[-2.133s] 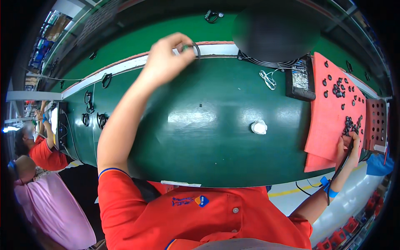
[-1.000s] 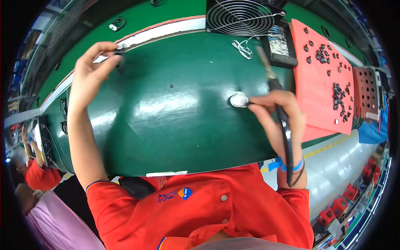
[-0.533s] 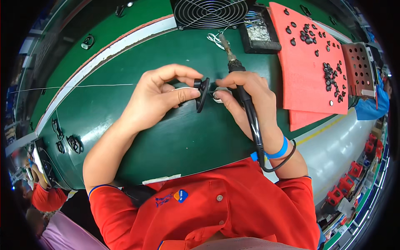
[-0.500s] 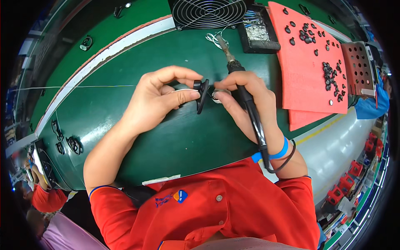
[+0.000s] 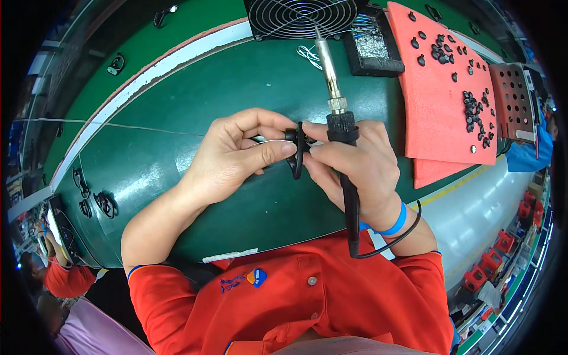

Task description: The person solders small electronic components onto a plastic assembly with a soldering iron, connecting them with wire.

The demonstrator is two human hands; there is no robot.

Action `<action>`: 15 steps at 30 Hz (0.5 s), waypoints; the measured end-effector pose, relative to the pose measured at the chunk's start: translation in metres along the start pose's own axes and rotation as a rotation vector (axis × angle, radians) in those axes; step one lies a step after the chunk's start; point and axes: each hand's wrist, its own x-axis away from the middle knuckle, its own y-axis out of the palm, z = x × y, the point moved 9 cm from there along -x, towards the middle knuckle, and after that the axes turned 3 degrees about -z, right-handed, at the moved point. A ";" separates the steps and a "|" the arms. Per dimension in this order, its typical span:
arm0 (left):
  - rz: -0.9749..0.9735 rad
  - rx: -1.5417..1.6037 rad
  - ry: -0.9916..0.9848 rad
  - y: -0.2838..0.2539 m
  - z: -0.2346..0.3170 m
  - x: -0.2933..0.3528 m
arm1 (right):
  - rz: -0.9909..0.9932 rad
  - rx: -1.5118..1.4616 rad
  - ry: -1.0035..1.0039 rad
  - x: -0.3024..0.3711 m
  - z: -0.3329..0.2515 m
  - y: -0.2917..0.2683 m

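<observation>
My left hand (image 5: 228, 148) pinches a small black plastic earpiece housing (image 5: 297, 164) with a curved hook-like outline, its long side turned up and down. A thin pale wire (image 5: 148, 126) runs in from the left to this hand, and a short white length shows at the thumb. My right hand (image 5: 367, 163) is closed around a soldering iron (image 5: 341, 124), its bare metal tip pointing away from me. With thumb and forefinger the same hand touches the right side of the black housing. What lies between those fingertips is mostly hidden.
A black fan with a wire grille (image 5: 305, 16) stands at the far edge. Beside it is a black tray (image 5: 378, 68) with silvery scraps. Several small black parts lie on a pink foam sheet (image 5: 435, 133), next to a perforated metal holder (image 5: 510, 100). Black cables (image 5: 105, 205) lie left.
My right hand has moved up against the black housing, where a gap with a small round piece showed before. The iron's tip has swung farther away and now stands nearly straight.
</observation>
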 end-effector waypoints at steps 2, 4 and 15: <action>0.004 -0.012 -0.010 0.000 -0.001 0.001 | 0.018 0.014 -0.016 0.002 0.000 -0.001; -0.003 -0.002 0.010 0.001 0.000 0.001 | 0.037 0.030 -0.030 0.005 0.001 -0.002; -0.020 -0.018 0.076 0.002 0.003 0.002 | 0.054 -0.048 -0.030 0.003 0.008 0.001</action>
